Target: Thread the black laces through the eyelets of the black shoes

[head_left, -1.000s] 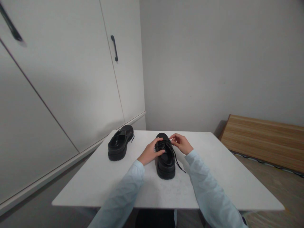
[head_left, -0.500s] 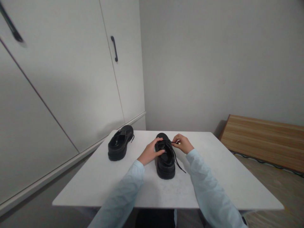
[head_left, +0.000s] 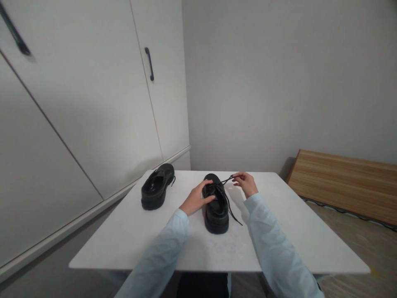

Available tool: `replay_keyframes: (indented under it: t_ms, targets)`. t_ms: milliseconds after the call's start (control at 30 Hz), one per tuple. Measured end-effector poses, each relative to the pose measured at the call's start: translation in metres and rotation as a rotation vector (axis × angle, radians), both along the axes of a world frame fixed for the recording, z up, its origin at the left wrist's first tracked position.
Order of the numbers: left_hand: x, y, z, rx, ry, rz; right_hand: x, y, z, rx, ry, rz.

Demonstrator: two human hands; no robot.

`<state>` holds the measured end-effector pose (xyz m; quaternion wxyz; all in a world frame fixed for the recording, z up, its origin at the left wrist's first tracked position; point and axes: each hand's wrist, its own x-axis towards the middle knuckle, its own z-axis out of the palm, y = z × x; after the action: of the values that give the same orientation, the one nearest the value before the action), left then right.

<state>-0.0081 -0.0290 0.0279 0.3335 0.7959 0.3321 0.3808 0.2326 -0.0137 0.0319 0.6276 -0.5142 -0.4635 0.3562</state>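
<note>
Pinching a lace with the right hand, right of centre; holding a shoe with the left hand, lower centre. Probably midway: stretched sideways, not free, near a loose end. Left of centre, untouched, a second shoe.

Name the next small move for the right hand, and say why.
Probably draw the right hand slightly farther outward: its fingertips pinch a lace that runs sideways from the nearer shoe, while the left hand rests against that shoe and may steady it.
</note>
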Motion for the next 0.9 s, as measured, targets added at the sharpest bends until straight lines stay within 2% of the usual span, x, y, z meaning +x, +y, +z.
replay_keyframes:
  t_ms: [200, 367, 433, 567, 700, 800, 900]
  targets:
    - [0.0, 0.0, 0.0, -0.012, 0.005, 0.002, -0.002, -0.004, 0.004, 0.04, 0.271, 0.02]
    - [0.0, -0.001, 0.001, -0.023, 0.011, 0.001, -0.008, -0.007, 0.009, 0.221, 0.316, -0.074]
    - [0.0, -0.001, 0.001, -0.021, 0.008, -0.005, -0.009, -0.009, 0.012, 0.266, 0.263, -0.104]
    - [0.0, 0.0, 0.0, -0.018, 0.013, -0.005, -0.009, -0.012, 0.013, 0.232, 0.09, -0.12]
    - [0.0, 0.0, 0.0, -0.018, 0.012, -0.003, -0.011, -0.014, 0.013, 0.177, -0.232, -0.116]
    - [0.001, -0.001, 0.0, -0.012, 0.001, -0.004, -0.015, -0.017, 0.016, 0.172, -0.431, -0.037]
    - [0.0, 0.0, 0.0, -0.004, -0.002, -0.005, -0.02, -0.02, 0.016, 0.186, -0.515, 0.148]
